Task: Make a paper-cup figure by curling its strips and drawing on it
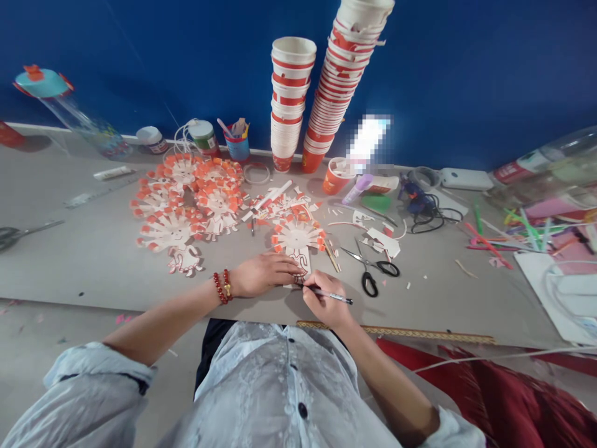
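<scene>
A white paper doll [298, 237] with an orange-tipped, fringed head lies in front of me, dark outlines drawn on its body. My left hand [268, 274] rests flat on its lower part, fingers stretched out to the right. Pinched in my right hand [326, 298] is a pen [334, 295], its tip at the lower edge of the doll's body, partly hidden by my fingers. Black-handled scissors [373, 267] lie with blades apart to the right of my right hand. Several finished-looking paper dolls [180, 233] sit in a cluster to the left.
Two tall stacks of paper cups [286, 106] stand by the blue wall. Paper scraps [382, 241], a marker [275, 194] and a purple glue stick [358, 188] lie mid-table. Further right are coiled black cable [431, 211] and colourful straws [527, 230]. A clear bottle [84, 118] is far left.
</scene>
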`<state>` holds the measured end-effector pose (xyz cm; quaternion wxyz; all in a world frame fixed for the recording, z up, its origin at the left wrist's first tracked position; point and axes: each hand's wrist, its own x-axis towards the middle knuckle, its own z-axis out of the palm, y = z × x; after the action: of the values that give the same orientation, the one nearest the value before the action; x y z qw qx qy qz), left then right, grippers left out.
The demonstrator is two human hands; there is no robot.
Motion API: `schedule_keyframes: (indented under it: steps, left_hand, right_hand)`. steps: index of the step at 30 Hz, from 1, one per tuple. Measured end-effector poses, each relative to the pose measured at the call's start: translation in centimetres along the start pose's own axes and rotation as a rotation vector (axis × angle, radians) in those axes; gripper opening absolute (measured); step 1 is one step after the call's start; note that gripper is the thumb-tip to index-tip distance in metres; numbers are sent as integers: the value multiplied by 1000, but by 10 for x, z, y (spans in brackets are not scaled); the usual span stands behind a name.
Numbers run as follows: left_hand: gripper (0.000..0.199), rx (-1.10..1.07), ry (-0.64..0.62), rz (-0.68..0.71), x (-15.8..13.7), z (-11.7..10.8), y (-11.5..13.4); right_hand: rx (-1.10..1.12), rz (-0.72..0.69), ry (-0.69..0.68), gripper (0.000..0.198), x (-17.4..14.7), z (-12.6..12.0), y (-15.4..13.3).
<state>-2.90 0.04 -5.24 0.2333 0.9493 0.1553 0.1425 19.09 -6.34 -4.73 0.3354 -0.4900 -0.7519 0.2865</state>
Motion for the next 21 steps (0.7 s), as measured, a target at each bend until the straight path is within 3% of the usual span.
schedule_keyframes:
  steps: [11,19,21]
  left_hand:
    - [38,1,10,10,1,0,0]
    - [37,3,1,-14,2,-4,4]
    - [37,16,6,-15,2,-5,6]
  right_hand:
    - [9,13,38,10,0,0,2]
    - [228,166,223,5,-10,4,11]
    - [261,165,262,13,-9,5,12]
